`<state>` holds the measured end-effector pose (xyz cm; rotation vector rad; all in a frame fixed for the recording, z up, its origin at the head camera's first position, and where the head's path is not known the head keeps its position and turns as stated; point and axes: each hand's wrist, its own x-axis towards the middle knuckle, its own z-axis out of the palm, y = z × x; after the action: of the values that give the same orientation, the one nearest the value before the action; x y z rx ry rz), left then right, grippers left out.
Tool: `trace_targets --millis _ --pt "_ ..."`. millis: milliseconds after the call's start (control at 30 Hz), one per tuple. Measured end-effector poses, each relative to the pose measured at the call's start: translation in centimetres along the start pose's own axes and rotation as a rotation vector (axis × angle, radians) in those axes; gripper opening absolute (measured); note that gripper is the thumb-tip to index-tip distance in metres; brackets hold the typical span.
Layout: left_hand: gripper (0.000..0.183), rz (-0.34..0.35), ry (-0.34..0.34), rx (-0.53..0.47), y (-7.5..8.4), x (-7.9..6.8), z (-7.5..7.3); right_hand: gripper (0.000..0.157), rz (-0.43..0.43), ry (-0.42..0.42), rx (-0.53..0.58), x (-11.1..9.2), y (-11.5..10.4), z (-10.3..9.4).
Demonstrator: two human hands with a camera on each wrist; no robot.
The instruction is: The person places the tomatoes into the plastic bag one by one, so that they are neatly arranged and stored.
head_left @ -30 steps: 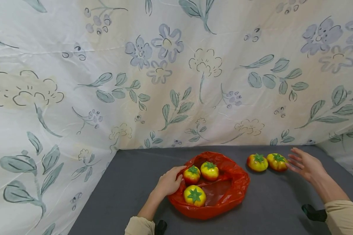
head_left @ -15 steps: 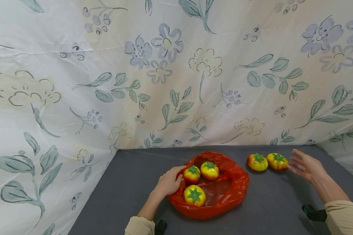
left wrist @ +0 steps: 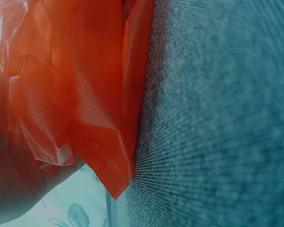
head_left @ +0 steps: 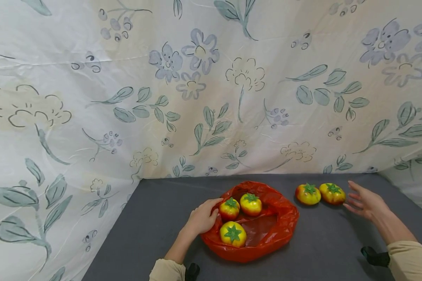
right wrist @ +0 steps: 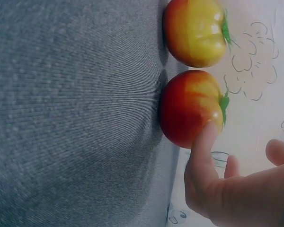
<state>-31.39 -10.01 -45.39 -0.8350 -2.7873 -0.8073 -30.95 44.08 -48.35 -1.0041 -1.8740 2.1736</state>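
A red plastic bag [head_left: 285, 218] with its rim rolled down sits on the dark tabletop. Inside it lie three yellow-red toy tomatoes, one at the front [head_left: 233, 234], one at the left [head_left: 229, 209] and one at the back [head_left: 251, 204]. My left hand [head_left: 202, 217] grips the bag's left rim; in the left wrist view the crumpled plastic [left wrist: 85, 94] hides most of its fingers. To the right, two more tomatoes [head_left: 307, 194] [head_left: 332, 194] stand side by side. My right hand [head_left: 367, 201], fingers spread and loosely bent, is just right of the outer tomato [right wrist: 191, 109], a fingertip overlapping it in the right wrist view.
A dark grey cloth-covered table [head_left: 154, 207] carries everything. Behind it and along both sides hangs a white floral curtain [head_left: 211, 128]. Black straps [head_left: 374, 256] show at both wrists, beside beige sleeves.
My right hand has drifted slightly down and toward me near the outer tomato. The left hand, the bag and the tomatoes stay where they were.
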Motion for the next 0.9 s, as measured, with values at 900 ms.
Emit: trace_targets --millis 900 --pt "0.04 -0.019 -0.001 -0.008 -0.1 -0.1 0.1 0.135 -0.012 0.009 -0.041 1.6 1.3 0.8"
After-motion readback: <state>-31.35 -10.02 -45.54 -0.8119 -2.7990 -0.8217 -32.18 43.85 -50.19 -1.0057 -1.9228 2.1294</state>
